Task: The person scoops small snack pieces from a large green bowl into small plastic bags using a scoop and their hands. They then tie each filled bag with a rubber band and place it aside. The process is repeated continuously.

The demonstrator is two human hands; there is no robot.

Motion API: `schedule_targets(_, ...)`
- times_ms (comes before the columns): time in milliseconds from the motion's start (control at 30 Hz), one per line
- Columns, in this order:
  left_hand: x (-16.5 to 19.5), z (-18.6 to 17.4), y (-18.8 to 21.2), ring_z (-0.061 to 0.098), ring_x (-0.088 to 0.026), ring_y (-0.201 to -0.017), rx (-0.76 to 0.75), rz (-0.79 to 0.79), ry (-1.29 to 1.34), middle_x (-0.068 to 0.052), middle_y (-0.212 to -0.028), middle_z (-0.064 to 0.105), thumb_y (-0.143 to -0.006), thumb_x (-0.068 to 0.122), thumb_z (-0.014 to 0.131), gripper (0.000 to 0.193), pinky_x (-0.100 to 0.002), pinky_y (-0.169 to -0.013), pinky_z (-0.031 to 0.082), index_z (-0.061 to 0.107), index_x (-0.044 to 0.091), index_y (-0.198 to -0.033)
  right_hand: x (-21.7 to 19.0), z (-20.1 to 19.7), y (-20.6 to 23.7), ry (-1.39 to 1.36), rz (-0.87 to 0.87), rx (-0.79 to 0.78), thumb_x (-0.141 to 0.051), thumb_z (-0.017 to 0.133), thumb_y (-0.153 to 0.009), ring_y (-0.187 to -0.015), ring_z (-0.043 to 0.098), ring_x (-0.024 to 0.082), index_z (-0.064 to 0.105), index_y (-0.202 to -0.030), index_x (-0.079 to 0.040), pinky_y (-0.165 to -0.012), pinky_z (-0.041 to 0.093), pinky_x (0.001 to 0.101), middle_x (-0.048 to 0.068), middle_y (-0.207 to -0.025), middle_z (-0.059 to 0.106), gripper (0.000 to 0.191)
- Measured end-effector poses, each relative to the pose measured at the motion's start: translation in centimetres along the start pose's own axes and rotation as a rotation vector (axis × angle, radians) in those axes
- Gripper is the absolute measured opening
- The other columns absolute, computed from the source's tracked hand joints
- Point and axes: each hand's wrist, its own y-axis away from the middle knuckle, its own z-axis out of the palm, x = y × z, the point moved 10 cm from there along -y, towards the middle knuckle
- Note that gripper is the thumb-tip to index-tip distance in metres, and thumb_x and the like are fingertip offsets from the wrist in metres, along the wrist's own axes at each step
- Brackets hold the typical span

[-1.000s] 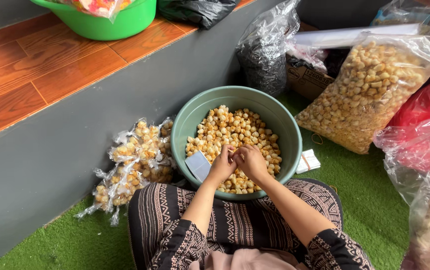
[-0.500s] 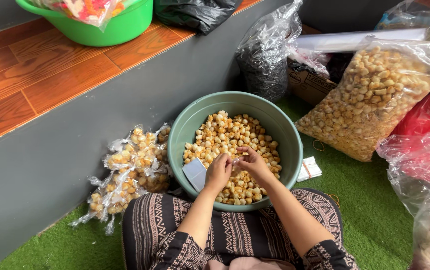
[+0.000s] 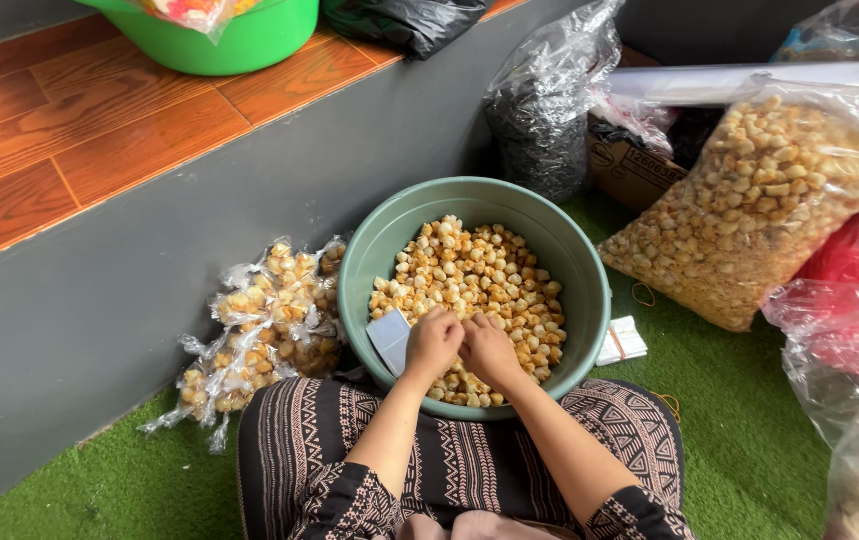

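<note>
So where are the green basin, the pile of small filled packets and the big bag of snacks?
green basin [image 3: 589, 290]: head view, bare right inner wall.
small filled packets [image 3: 269, 320]: head view, middle of the pile.
big snack bag [image 3: 759, 210]: head view, its filled middle.

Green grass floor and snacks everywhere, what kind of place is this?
Probably a home snack-packing corner. Fake turf lies beside a tiled step, with a basin of puffed snacks and small filled bags.
</note>
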Motion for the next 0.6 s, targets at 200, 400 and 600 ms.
schedule_targets(200, -2.5, -3.3, -0.3, 0.058, -0.026, -0.072, 0.248, -0.167, 0.180, -0.011, -0.082, 0.059, -0.091, 0.009, 0.062, 0.015, -0.037, -0.065, 0.046, 0.059, 0.000, -0.080, -0.7, 0.8, 0.3, -0.106, -0.077, -0.037, -0.026, 0.068, -0.091, -0.096, 0.060, 0.033, 0.066, -0.096, -0.005, -0.082, 0.050, 0.0467, 0.013, -0.099, 0.061, 0.021)
schedule_targets(400, -4.1, 0.2, -0.2, 0.063, -0.015, -0.091, -0.010, -0.355, 0.548, -0.005, -0.101, 0.067, -0.103, 0.028, 0.064, 0.025, -0.027, -0.082, 0.049, 0.065, 0.003, -0.106, 5.0, 2.9, 0.3, -0.731, 0.399, -0.197, -0.018, 0.056, -0.102, -0.080, 0.065, 0.021, 0.067, -0.112, -0.008, -0.070, 0.056, 0.0343, 0.013, -0.098, 0.068, 0.017)
schedule_targets(600, -4.3, 5.7, 2.8, 0.065, -0.023, -0.110, -0.435, -0.747, 0.818, -0.009, -0.121, 0.066, -0.085, 0.029, 0.078, 0.078, -0.036, -0.083, 0.057, 0.029, 0.019, -0.145, 6.4, 1.3, 0.2, -1.319, 0.315, -0.030, -0.016, 0.062, -0.103, -0.097, 0.062, 0.012, 0.061, -0.129, -0.003, -0.084, 0.053, 0.0279, 0.004, -0.110, 0.066, 0.029)
